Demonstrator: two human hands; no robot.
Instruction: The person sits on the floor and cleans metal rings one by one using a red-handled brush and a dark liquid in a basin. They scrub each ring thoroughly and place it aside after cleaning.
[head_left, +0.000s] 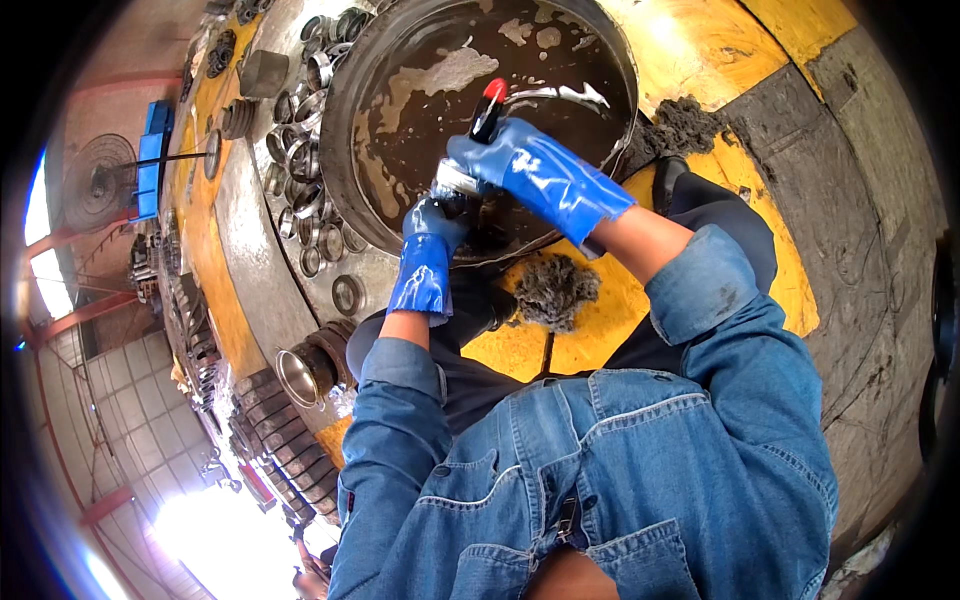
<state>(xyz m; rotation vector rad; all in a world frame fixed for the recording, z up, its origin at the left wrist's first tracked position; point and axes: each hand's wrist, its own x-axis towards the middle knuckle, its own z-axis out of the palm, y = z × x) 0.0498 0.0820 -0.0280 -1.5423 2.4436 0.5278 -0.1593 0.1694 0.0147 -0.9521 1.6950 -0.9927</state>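
My right hand [515, 158], in a blue rubber glove, is closed round a black-handled tool with a red tip [495, 92]; the tool's working end is hidden. Just below it, my left hand [432, 222], gloved the same way, grips a shiny metal ring [457, 178] with a dark opening. The two hands meet at this ring, over the near part of a round metal tub [343, 150]. Dark brown liquid [450, 110] with patches of pale foam fills the tub.
Many metal rings [300, 160] lie left of the tub, with one loose ring [348, 294] nearer me. A larger metal cylinder [300, 375] stands by my left leg. Grey fibrous wads [556, 292] lie on the yellow floor. A fan [100, 178] stands far left.
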